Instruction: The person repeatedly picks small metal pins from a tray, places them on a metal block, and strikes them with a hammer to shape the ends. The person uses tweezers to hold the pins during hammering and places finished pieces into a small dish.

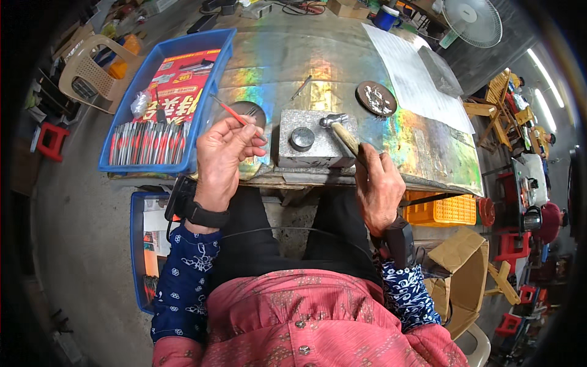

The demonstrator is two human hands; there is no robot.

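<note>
My left hand (pixel 221 156) is raised at the table's near edge, thumb and fingers pinched on a slim red pen-like tool (pixel 232 113) that points up and left. A small hammer (pixel 345 136) with a wooden handle is gripped in my right hand (pixel 378 188). Its metal head is over the right part of a grey metal block (pixel 312 122). On the block's left part sits a dark round metal piece (pixel 301 139). Behind my left fingers, a round dark dish (pixel 260 111) holds thin dark pieces. Another round dish (pixel 376 99), with small silvery bits, lies beyond the hammer.
A blue tray (pixel 227 49) at the left holds a row of red-and-silver slim tools (pixel 147 144) and a red printed sheet (pixel 194 76). A thin metal rod (pixel 301 87) lies behind the block. White sheeting (pixel 397 58) and a fan (pixel 472 21) are far right. Below are a yellow crate (pixel 440 210) and cardboard box (pixel 465 275).
</note>
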